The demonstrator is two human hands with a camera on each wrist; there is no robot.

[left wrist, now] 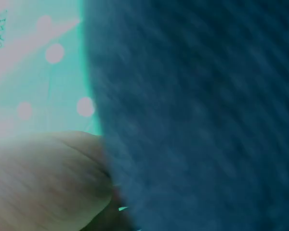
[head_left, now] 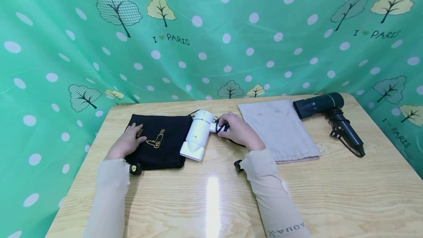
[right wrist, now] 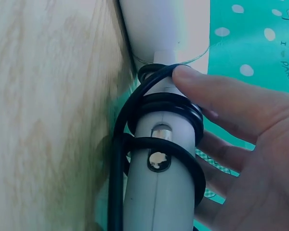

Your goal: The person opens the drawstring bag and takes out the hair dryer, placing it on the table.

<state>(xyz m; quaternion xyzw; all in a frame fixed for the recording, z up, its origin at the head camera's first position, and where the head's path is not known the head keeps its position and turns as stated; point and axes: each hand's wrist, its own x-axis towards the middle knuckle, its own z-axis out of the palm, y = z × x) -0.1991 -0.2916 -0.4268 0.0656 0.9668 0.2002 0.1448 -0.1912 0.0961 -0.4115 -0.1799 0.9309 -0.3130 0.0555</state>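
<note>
A white hair dryer [head_left: 197, 131] lies on the table, its nozzle toward the near side and black cord [right wrist: 166, 107] wound about its handle [right wrist: 156, 192]. My right hand [head_left: 238, 129] grips this handle; in the right wrist view the thumb presses on the cord while the other fingers pass behind the handle, partly hidden. My left hand [head_left: 129, 141] rests on the left part of a black cloth bag [head_left: 168, 153] printed with a gold dryer, fingers spread over it. Blurred dark cloth [left wrist: 197, 115] fills most of the left wrist view.
Right of the white dryer, a grey drawstring bag [head_left: 277, 131] lies flat. A black hair dryer [head_left: 318, 105] with its cord around the handle lies at the far right, its nozzle by the grey bag. A green patterned curtain [head_left: 211, 47] hangs behind the wooden table [head_left: 172, 201].
</note>
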